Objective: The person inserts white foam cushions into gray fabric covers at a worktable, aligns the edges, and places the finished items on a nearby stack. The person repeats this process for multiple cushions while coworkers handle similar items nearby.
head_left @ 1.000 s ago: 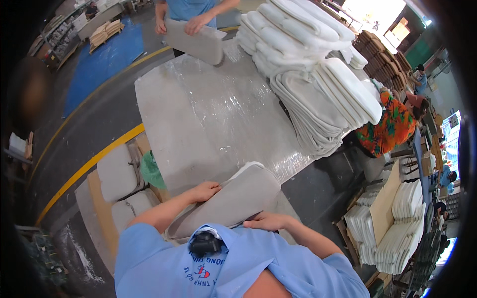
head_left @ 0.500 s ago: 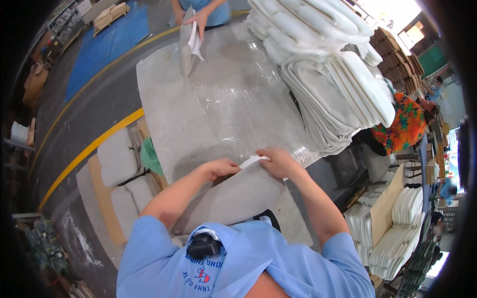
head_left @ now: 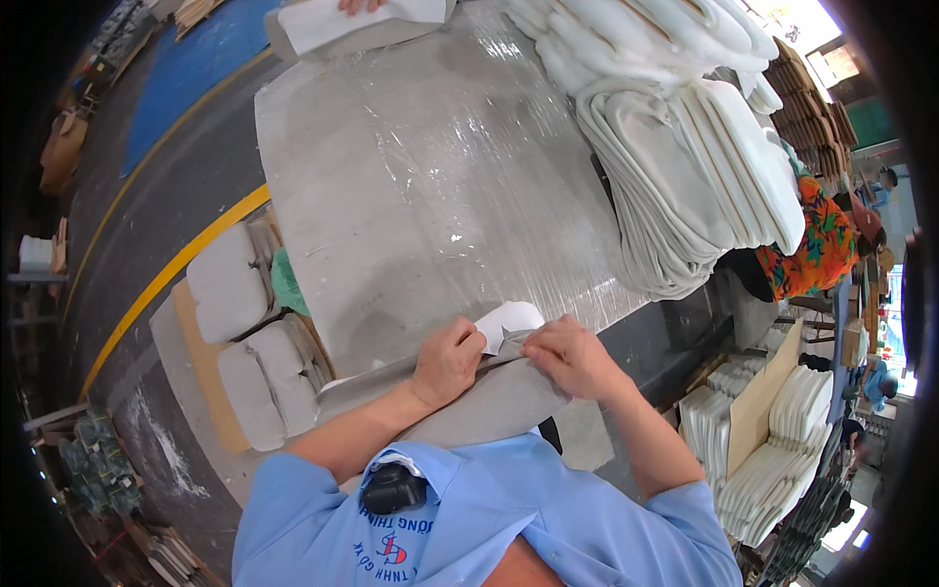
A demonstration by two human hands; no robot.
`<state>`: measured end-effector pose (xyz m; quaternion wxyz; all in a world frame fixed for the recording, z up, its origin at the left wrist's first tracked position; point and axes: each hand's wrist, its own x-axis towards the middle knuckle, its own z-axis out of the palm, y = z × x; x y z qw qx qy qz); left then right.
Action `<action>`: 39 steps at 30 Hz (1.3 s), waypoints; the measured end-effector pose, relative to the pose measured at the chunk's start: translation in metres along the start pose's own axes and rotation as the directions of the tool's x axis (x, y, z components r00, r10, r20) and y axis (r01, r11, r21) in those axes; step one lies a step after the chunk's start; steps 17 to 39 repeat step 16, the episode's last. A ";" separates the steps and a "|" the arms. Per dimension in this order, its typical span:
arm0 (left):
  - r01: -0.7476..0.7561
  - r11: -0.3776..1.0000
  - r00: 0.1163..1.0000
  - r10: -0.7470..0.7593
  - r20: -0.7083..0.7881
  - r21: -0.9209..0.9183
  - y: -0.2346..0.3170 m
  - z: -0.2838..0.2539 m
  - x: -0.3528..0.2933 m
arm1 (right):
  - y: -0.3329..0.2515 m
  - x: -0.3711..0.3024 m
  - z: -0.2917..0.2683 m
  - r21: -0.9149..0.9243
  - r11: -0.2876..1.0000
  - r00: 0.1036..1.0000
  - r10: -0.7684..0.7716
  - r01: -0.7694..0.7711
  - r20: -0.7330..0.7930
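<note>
A grey fabric cushion cover point(head_left: 494, 403) lies across my lap and the near edge of the table. From its far end sticks a white padded piece point(head_left: 512, 319). My left hand point(head_left: 449, 364) is closed on the edge of the cover, left of the white piece. On the other side of it, my right hand point(head_left: 565, 358) pinches a gathered fold of the same cover. The fabric is bunched and creased between the two hands. How far the white piece runs inside the cover is hidden.
A plastic-wrapped grey table point(head_left: 421, 215) lies ahead. At its far side a co-worker's hand point(head_left: 362, 5) rests on a white and grey piece. Grey covers and white pads point(head_left: 675, 186) stand stacked at the right. More grey cushions point(head_left: 259, 382) lie at the left.
My hands have pulled the cover edge back, so more of the white piece shows and the fabric is bunched. The co-worker's piece, upright before, now lies flat on the table.
</note>
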<state>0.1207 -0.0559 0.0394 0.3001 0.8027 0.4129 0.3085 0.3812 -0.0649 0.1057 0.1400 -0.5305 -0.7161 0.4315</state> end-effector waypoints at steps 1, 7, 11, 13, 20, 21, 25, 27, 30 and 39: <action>-0.022 1.000 1.000 0.022 -0.001 0.016 -0.001 0.000 0.001 | 0.003 0.009 -0.004 0.035 0.998 0.998 0.042 -0.043 0.035; -0.075 0.995 0.997 0.076 -0.007 0.058 -0.006 0.000 0.004 | 0.016 0.075 0.000 -0.085 0.988 0.984 0.137 -0.127 0.117; -0.071 0.996 0.997 0.072 -0.011 0.051 -0.008 -0.001 0.005 | 0.008 0.102 0.005 -0.153 0.968 0.892 0.244 -0.200 0.380; 0.033 0.999 0.999 -0.033 0.002 0.008 -0.009 0.001 0.003 | 0.011 0.108 0.008 -0.090 0.971 0.872 0.237 -0.220 0.428; 0.447 0.877 0.890 -0.417 0.186 -0.175 -0.022 0.008 0.007 | 0.017 0.112 0.013 -0.062 0.969 0.903 0.245 -0.238 0.354; 0.447 0.877 0.890 -0.417 0.186 -0.175 -0.022 0.008 0.007 | 0.017 0.112 0.013 -0.062 0.969 0.903 0.245 -0.238 0.354; 0.447 0.877 0.890 -0.417 0.186 -0.175 -0.022 0.008 0.007 | 0.017 0.112 0.013 -0.062 0.969 0.903 0.245 -0.238 0.354; 0.447 0.877 0.890 -0.417 0.186 -0.175 -0.022 0.008 0.007 | 0.017 0.112 0.013 -0.062 0.969 0.903 0.245 -0.238 0.354; 0.447 0.877 0.890 -0.417 0.186 -0.175 -0.022 0.008 0.007 | 0.017 0.112 0.013 -0.062 0.969 0.903 0.245 -0.238 0.354; 0.447 0.877 0.890 -0.417 0.186 -0.175 -0.022 0.008 0.007 | 0.017 0.112 0.013 -0.062 0.969 0.903 0.245 -0.238 0.354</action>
